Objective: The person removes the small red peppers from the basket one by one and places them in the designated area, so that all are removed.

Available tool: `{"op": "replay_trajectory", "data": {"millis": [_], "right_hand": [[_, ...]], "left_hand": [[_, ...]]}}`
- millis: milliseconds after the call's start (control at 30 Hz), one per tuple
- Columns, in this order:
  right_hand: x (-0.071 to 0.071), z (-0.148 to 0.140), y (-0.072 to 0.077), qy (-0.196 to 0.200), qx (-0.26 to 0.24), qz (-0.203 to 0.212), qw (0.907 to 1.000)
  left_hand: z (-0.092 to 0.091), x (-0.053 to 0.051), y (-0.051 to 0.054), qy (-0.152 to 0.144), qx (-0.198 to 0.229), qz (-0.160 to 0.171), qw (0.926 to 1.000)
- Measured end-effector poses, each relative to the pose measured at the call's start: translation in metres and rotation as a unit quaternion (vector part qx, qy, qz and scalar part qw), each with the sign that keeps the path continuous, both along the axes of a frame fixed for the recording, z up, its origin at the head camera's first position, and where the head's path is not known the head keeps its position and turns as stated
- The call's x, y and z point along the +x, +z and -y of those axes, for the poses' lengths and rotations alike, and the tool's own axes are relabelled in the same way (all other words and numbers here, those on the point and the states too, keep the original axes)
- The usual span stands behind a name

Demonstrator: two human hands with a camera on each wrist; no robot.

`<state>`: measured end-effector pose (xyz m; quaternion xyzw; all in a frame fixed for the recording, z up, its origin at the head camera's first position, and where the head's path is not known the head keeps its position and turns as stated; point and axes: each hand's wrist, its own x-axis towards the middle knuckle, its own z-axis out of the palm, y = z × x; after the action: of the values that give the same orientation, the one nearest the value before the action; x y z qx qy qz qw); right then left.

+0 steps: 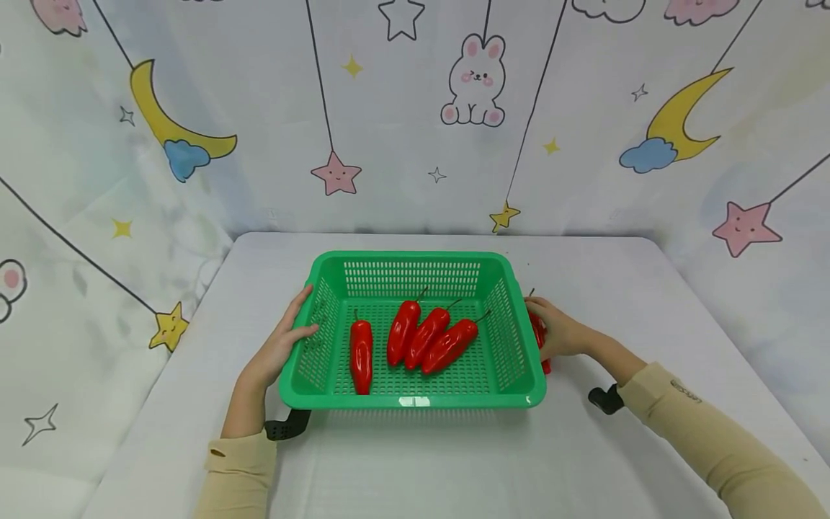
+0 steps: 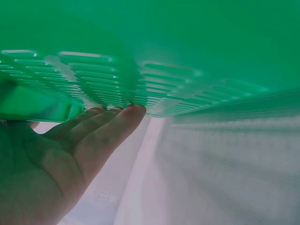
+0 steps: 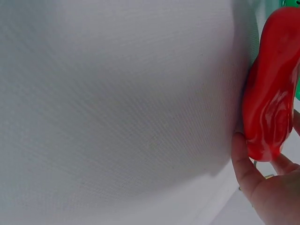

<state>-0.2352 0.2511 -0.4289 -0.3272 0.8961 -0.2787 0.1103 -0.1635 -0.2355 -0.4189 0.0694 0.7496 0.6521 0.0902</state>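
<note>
Grip of the right hand [image 1: 563,330] holds one pepper [image 3: 274,89], taken between thumb and fingers near its stem end. This pepper is outside the basket [image 1: 415,401], just right of its right wall. Its long axis runs roughly near to far along that wall, stem away from the person, so the basket's inside lies to the left of the grip, across the rim. Whether the pepper touches the worktop [image 1: 415,468] cannot be told. The right hand is the nearer one to it; the whole basket stands between it and the left hand [image 1: 277,353]. That grip clenches nothing: its fingers lie fairly straight against the basket's left wall.

Inside the basket, one red pepper [image 1: 361,357] lies at left, also near to far; three more peppers [image 1: 428,339] lie side by side, stems away and tilted rightward. No brand, label or writing can be read; the backdrop [image 1: 415,209] bears only drawings.
</note>
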Motion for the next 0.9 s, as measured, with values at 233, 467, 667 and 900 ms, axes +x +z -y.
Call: {"op": "replay_trajectory", "data": {"millis": [233, 467, 667, 900], "right_hand": [[0.002, -0.003, 0.0, -0.004, -0.011, 0.002, 0.9999], [0.0, -0.008, 0.006, -0.034, 0.006, 0.014, 0.9993], [0.002, -0.01, 0.018, -0.051, -0.013, 0.013, 0.9985], [0.001, -0.014, 0.027, -0.066, -0.014, 0.005, 0.9977]], "left_hand": [[0.0, 0.0, 0.0, -0.001, -0.009, -0.002, 1.0], [0.0, -0.001, 0.0, 0.0, -0.008, -0.002, 1.0], [0.0, 0.0, 0.001, 0.0, -0.008, -0.003, 1.0], [0.0, 0.0, 0.001, 0.0, -0.003, -0.004, 1.0]]}}
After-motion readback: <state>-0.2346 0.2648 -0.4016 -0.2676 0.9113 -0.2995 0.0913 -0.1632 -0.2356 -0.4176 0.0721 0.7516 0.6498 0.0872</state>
